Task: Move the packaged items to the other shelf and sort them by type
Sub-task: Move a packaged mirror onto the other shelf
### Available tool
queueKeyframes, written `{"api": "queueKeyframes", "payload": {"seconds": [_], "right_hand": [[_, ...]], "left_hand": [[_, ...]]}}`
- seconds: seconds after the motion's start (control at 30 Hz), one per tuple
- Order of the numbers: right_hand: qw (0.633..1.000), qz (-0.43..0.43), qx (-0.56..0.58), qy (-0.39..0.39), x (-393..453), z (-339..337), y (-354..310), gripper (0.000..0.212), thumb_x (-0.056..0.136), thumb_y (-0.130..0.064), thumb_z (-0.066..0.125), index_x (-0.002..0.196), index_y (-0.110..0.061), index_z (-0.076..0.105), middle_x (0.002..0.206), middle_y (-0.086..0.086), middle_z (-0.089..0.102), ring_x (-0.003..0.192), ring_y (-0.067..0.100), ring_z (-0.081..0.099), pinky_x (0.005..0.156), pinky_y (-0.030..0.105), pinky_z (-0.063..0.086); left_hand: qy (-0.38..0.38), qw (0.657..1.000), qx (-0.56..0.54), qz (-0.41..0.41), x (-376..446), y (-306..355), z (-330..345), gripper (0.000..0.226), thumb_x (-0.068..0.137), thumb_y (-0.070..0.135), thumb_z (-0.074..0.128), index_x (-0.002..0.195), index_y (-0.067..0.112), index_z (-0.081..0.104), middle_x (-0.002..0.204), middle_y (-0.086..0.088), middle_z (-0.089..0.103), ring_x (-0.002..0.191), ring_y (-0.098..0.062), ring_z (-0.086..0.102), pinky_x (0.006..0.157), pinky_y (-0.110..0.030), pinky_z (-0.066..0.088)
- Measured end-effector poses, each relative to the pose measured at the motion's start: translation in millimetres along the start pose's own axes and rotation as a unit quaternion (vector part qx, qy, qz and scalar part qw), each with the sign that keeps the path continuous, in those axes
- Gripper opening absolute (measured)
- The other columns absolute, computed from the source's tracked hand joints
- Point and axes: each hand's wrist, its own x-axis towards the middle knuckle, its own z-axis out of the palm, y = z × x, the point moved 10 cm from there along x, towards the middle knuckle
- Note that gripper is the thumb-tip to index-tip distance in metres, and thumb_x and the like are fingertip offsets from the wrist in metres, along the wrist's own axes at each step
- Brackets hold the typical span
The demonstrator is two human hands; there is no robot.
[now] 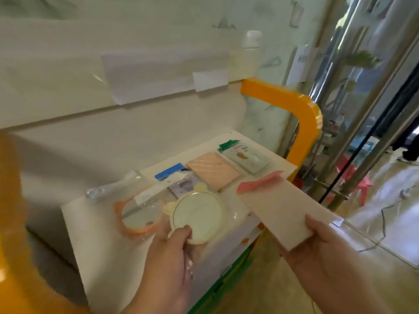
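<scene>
A cream mirror is gripped by the left hand over the shelf, beside the orange mirror; a card pack is held by the right hand. Placement by type is judged next.

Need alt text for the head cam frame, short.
A person's left hand holds a round cream mirror over a white shelf, while the right hand holds a pale flat pack with a pink header. On the shelf lie an orange-rimmed mirror and flat packets.
</scene>
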Motion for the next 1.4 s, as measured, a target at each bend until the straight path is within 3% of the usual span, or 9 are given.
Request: {"api": "queueKeyframes", "payload": {"seconds": [0.1,0.23,0.33,0.43,0.57,0.77,1.1,1.27,1.4], "right_hand": [[0.999,0.015,-0.021,-0.031,31.5,18.6,0.5,0.033,0.102,-0.021,0.041,0.134,-0.021,0.051,0.121,0.011,0.068,0.101,0.026,0.065,0.081,0.04,0.05],[0.988,-0.037,-0.151,-0.019,82.1,37.4,-11.0,0.027,0.099,-0.044,0.05,0.121,-0.029,0.055,0.126,0.012,0.064,0.113,0.028,0.062,0.097,0.048,0.049],[0.94,-0.114,-0.317,-0.05,110.7,63.8,-26.1,0.012,0.1,-0.041,0.05,0.1,-0.032,0.058,0.105,0.006,0.064,0.09,0.02,0.062,0.081,0.043,0.054],[0.747,-0.291,-0.569,-0.18,126.9,120.0,-39.7,0.02,0.104,-0.036,0.038,0.121,-0.04,0.048,0.111,-0.008,0.061,0.087,0.003,0.057,0.072,0.034,0.056],[0.422,-0.472,-0.73,-0.258,159.9,160.7,-11.1,0.052,0.092,-0.014,0.062,0.142,-0.017,0.047,0.143,0.004,0.053,0.13,0.026,0.051,0.104,0.046,0.043],[0.267,-0.415,-0.779,-0.387,185.6,173.2,60.4,0.059,0.099,-0.034,0.044,0.154,-0.028,0.023,0.161,-0.004,0.025,0.145,0.018,0.027,0.116,0.037,0.022],[0.303,-0.357,-0.758,-0.455,193.2,160.3,60.8,0.057,0.101,-0.054,0.026,0.154,-0.033,0.018,0.164,-0.011,0.011,0.15,0.011,0.01,0.117,0.028,0.003],[0.403,-0.394,-0.698,-0.442,170.3,185.8,35.2,0.038,0.1,-0.04,0.041,0.136,-0.031,0.044,0.138,-0.012,0.045,0.122,0.008,0.041,0.103,0.022,0.03],[0.437,-0.351,-0.664,-0.496,150.8,198.6,54.1,0.03,0.097,-0.039,0.049,0.127,-0.034,0.05,0.122,-0.018,0.049,0.111,0.002,0.044,0.091,0.016,0.034]], "left_hand": [[0.007,0.999,0.027,0.018,14.2,6.8,-1.7,0.037,0.099,-0.004,0.046,0.133,0.003,0.056,0.061,-0.016,0.048,0.024,-0.007,0.046,0.025,-0.015,0.035],[0.034,0.999,-0.008,0.016,33.2,8.6,-13.3,0.031,0.097,-0.002,0.052,0.126,0.004,0.06,0.066,-0.01,0.069,0.045,-0.011,0.064,0.042,-0.025,0.055],[0.032,0.999,-0.038,-0.003,44.5,10.2,-10.0,0.028,0.096,-0.007,0.045,0.117,0.0,0.062,0.065,-0.01,0.07,0.05,-0.014,0.068,0.049,-0.031,0.059],[0.048,0.998,-0.03,0.012,49.1,17.6,-5.4,0.033,0.085,-0.007,0.054,0.113,0.003,0.069,0.062,-0.012,0.066,0.043,-0.015,0.062,0.045,-0.027,0.055],[0.106,0.993,-0.031,0.041,42.7,30.1,-10.5,0.044,0.06,0.006,0.074,0.104,0.005,0.072,0.083,-0.014,0.057,0.053,-0.018,0.054,0.06,-0.026,0.035],[0.163,0.981,-0.047,0.089,41.8,29.7,-15.4,0.029,0.067,0.014,0.071,0.095,0.015,0.079,0.071,-0.005,0.043,0.046,-0.012,0.043,0.057,-0.023,0.042],[0.193,0.976,-0.056,0.084,39.7,23.6,-1.6,0.022,0.095,0.001,0.047,0.101,0.007,0.067,0.056,0.001,0.064,0.048,-0.006,0.064,0.055,-0.025,0.059],[0.255,0.958,-0.047,0.123,13.3,45.7,-35.7,0.016,0.097,0.004,0.047,0.089,0.007,0.06,0.058,0.001,0.066,0.048,-0.007,0.066,0.053,-0.022,0.06],[0.306,0.943,-0.006,0.133,-3.3,55.7,-61.1,0.024,0.099,0.0,0.048,0.121,-0.006,0.056,0.091,-0.03,0.072,0.065,-0.041,0.07,0.047,-0.02,0.055]]}}
